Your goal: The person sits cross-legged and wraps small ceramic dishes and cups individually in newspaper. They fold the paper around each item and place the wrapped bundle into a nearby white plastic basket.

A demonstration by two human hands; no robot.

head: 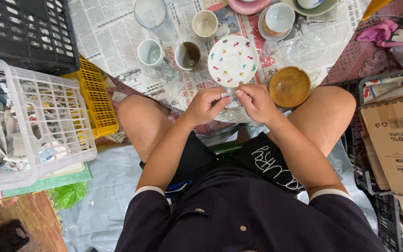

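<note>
The person sits low on the floor with knees spread, so the spread newspaper (117, 42) serves as the work surface straight ahead. Both hands meet just above its near edge. The left hand (204, 105) and right hand (256, 101) pinch a small white strip (228, 94), perhaps a sticker or bit of tape, between thumbs and forefingers; the fingers of each hand are curled together and clamped on its ends, held close to the chest side where the eyes can follow fine work. What exactly the strip is, I cannot tell.

Just beyond the hands lies a white saucer with small coloured motifs (232, 60), and beside it to the right, near the newspaper's near edge, a brown wooden bowl (289, 86). Further in stand a white cup (150, 51), a brown-lined cup (187, 56), a cream cup (204, 23) and a clear drinking glass (152, 16), all upright and apart, laid out within arm's reach.

Off the newspaper's left edge sit a white plastic basket (47, 121) stuffed with crumpled paper, a yellow crate (96, 98) and a black crate (29, 32). A cardboard box (392, 144) stands at the right.
</note>
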